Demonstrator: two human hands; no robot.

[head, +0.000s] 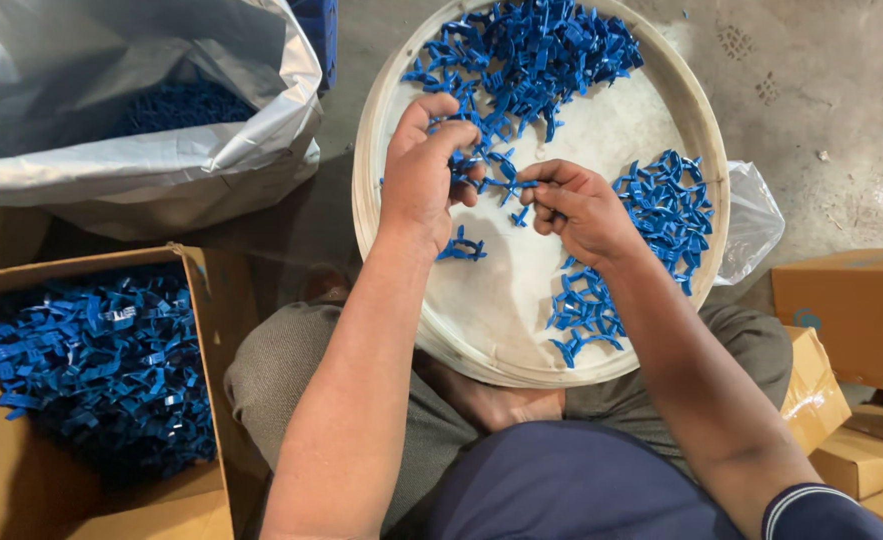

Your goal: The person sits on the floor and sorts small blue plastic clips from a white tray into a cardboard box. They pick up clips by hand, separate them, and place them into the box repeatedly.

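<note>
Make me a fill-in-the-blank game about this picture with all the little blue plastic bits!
1. Both hands, the left hand and the right hand, pinch small plastic clips coloured ____.
2. The clips lie heaped in a shallow white tray whose shape is ____.
3. The brown cardboard box full of clips sits on the person's ____ side.

Missing words: blue; round; left

Round tray (381, 130) rests on the seated person's lap. In it: a heap of plastic clips (531, 55) beyond both grips, a smaller pile (661, 215) right of the right hand (581, 210). Left hand (423, 175) alongside it. Open carton (196, 300) of clips near left; bag (161, 150) behind it.
</note>
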